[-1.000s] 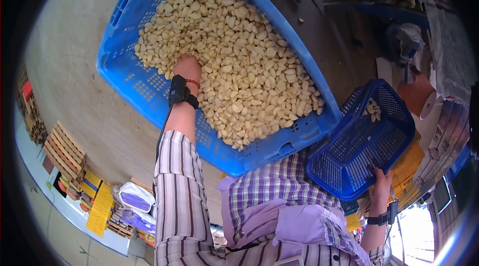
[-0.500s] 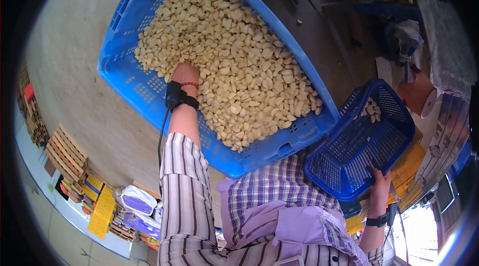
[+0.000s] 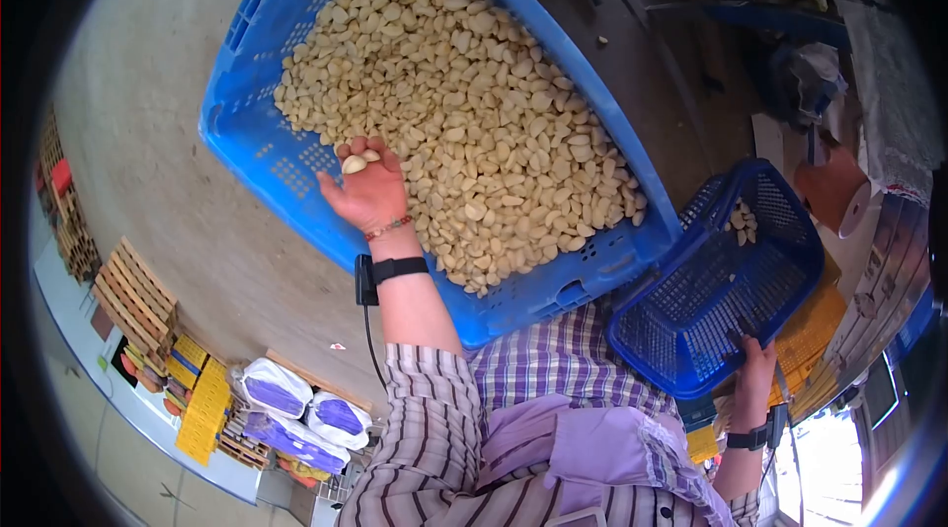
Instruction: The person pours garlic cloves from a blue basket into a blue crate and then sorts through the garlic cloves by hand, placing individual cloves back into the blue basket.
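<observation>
A large blue crate (image 3: 259, 157) holds a broad heap of pale garlic-like cloves (image 3: 494, 147). Over its near left part is my left hand (image 3: 371, 183), palm up, fingers curled round a couple of cloves (image 3: 357, 162) and thumb apart. Lower right, my right hand (image 3: 756, 369) grips the near rim of a smaller dark blue basket (image 3: 681, 329), which is tilted beside the crate. A small cluster of cloves (image 3: 743, 221) lies in the basket's far part. Some of my right fingers are hidden by the rim.
At lower left are wooden pallets (image 3: 136, 298), yellow crates (image 3: 205, 408) and white-and-purple sacks (image 3: 281, 389). A yellow crate (image 3: 812, 334) stands behind the basket. At upper right are a dark shelf (image 3: 760, 18) and a plastic bag (image 3: 818, 73).
My left hand has drawn back from the heap and turned palm up, now showing cloves in its fingers. My right hand and the basket have hardly moved.
</observation>
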### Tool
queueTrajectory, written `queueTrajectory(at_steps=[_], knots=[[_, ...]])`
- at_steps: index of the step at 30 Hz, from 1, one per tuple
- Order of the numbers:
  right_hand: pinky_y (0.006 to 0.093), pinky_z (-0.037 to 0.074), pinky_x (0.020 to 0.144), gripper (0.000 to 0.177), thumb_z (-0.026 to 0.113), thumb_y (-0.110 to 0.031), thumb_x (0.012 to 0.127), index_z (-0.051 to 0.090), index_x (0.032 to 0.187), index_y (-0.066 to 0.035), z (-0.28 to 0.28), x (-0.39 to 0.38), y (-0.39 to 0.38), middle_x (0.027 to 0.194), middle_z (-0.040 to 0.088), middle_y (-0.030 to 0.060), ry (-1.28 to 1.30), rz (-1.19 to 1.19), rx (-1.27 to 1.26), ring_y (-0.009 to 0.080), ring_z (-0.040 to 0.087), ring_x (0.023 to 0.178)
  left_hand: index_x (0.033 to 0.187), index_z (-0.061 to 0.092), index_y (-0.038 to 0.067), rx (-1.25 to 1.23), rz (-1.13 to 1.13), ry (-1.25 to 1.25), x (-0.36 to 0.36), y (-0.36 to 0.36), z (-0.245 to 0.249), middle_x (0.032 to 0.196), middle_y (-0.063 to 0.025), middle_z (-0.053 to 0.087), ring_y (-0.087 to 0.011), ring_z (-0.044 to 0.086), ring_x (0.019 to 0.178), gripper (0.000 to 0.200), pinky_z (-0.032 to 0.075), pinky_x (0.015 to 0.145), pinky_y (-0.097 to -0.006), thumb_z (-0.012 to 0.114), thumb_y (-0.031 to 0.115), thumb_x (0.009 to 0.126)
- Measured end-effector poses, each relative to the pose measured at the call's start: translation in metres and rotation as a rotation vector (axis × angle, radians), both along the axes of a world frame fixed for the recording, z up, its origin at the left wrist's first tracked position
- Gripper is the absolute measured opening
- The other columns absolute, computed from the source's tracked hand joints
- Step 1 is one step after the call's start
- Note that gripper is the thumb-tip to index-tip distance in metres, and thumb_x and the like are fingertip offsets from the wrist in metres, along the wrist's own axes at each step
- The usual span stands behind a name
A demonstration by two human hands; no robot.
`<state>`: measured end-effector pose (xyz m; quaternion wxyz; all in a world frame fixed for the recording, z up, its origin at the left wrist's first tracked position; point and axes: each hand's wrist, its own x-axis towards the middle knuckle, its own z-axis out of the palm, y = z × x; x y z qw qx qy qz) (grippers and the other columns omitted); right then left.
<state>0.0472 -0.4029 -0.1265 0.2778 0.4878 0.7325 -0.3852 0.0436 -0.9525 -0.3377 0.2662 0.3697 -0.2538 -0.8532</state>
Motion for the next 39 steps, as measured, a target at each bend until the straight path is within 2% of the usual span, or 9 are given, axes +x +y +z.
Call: queueTrajectory(at_steps=[5,9,16,22,25,30,33,38,39], knots=[[0.0341,0.047,0.095,0.038,0.048,-0.011,0.091,0.051,0.128,-0.002,0.000,-0.005,-0.001,0.118,0.063,0.0124,0.007,0.078,0.051,0.0221,0.062,0.104,0.106,0.066,0.004,-0.980,-0.895,-1.046,-0.025,-0.031,-0.067,0.092,-0.0144,0.069,-0.0262,0.065,0.083,0.051,0.054,0.078,-0.0393,0.067,0.048,0.082],[0.0373,0.039,0.104,0.040,0.046,-0.013,0.091,0.050,0.129,-0.001,0.000,-0.004,0.002,0.122,0.061,0.0140,0.017,0.086,0.047,0.0257,0.057,0.112,0.097,0.069,-0.001,-1.097,-1.336,-1.371,-0.056,-0.012,-0.063,0.097,-0.0218,0.069,-0.0373,0.067,0.090,0.054,0.053,0.077,-0.0446,0.064,0.051,0.081],[0.0325,0.045,0.096,0.037,0.046,-0.011,0.092,0.052,0.126,0.000,0.000,-0.004,-0.002,0.119,0.062,0.0137,0.009,0.068,0.052,0.0227,0.061,0.104,0.095,0.069,-0.001,-1.241,-1.415,-1.402,-0.054,-0.011,-0.053,0.093,-0.0222,0.069,-0.0367,0.067,0.087,0.051,0.053,0.076,-0.0438,0.065,0.047,0.079],[0.0317,0.046,0.093,0.035,0.047,-0.012,0.092,0.053,0.125,-0.001,-0.001,0.000,0.006,0.116,0.063,0.0135,-0.017,0.047,0.040,0.0224,0.061,0.102,0.095,0.065,0.001,-0.616,-0.684,-0.773,-0.047,0.064,0.005,0.080,-0.0101,0.069,-0.0180,0.064,0.073,0.026,0.050,0.068,-0.0304,0.064,0.026,0.088],[0.0314,0.046,0.093,0.034,0.047,-0.012,0.092,0.054,0.124,-0.001,0.003,-0.010,-0.011,0.115,0.064,0.0132,-0.021,0.073,0.093,0.0222,0.061,0.103,0.094,0.059,0.003,-0.306,-1.010,-0.360,-0.055,0.143,0.094,0.087,-0.0049,0.064,-0.0118,0.061,0.079,0.013,0.050,0.069,-0.0269,0.062,0.014,0.087],[0.0312,0.046,0.093,0.035,0.048,-0.010,0.091,0.053,0.125,0.000,-0.001,-0.005,0.011,0.118,0.063,0.0126,0.016,0.098,0.012,0.0213,0.060,0.104,0.089,0.062,0.008,-0.676,-1.492,0.077,-0.036,0.275,0.141,0.101,-0.0129,0.065,-0.0271,0.064,0.095,0.018,0.051,0.079,-0.0360,0.071,0.018,0.076],[0.0314,0.046,0.093,0.037,0.048,-0.008,0.091,0.051,0.127,0.002,0.000,-0.008,0.010,0.120,0.062,0.0123,0.069,0.064,0.008,0.0209,0.060,0.104,0.090,0.064,0.008,-1.299,-1.161,0.170,-0.040,0.273,0.151,0.113,-0.0150,0.062,-0.0317,0.059,0.105,0.016,0.048,0.087,-0.0412,0.069,0.017,0.077],[0.0343,0.044,0.098,0.039,0.047,-0.013,0.092,0.050,0.129,-0.001,0.003,-0.014,-0.007,0.123,0.060,0.0137,-0.033,0.121,0.066,0.0239,0.058,0.109,0.100,0.065,0.006,-1.101,-0.934,-0.131,-0.061,0.186,0.112,0.121,-0.0144,0.059,-0.0301,0.055,0.113,0.022,0.045,0.096,-0.0391,0.067,0.013,0.080],[0.0343,0.044,0.098,0.039,0.047,-0.013,0.092,0.050,0.129,-0.001,0.000,-0.012,-0.003,0.123,0.060,0.0137,-0.029,0.117,0.060,0.0239,0.058,0.109,0.105,0.063,0.004,-0.730,-0.770,-0.305,-0.053,0.165,0.088,0.118,-0.0116,0.061,-0.0239,0.057,0.111,0.018,0.045,0.098,-0.0349,0.062,0.010,0.088]])
